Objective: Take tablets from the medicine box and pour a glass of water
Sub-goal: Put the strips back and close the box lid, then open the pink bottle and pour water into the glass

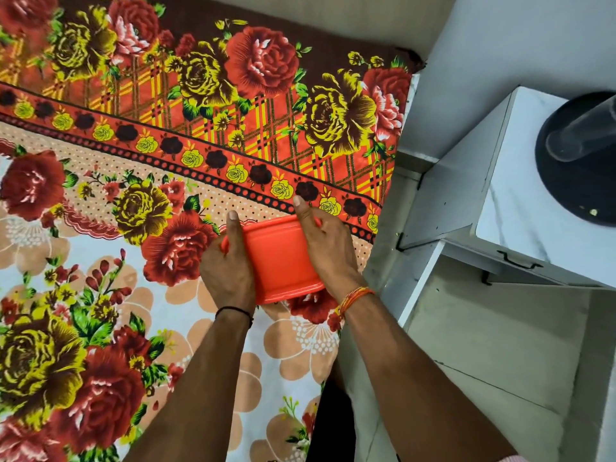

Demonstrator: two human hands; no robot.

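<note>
Above the flowered blanket [100, 228], the orange medicine box [280, 258] is clasped at its sides between the left hand [226, 265] and right hand [328, 251]. It seems unopened; tablets and water are not yet seen.

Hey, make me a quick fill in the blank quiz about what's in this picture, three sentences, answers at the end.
1. Both hands, the left hand and the right hand, hold a box coloured ____.
2. The box is held over a blanket printed with ____.
3. The orange thread bracelet is on the ____ wrist.

Missing words: orange; flowers; right
</note>
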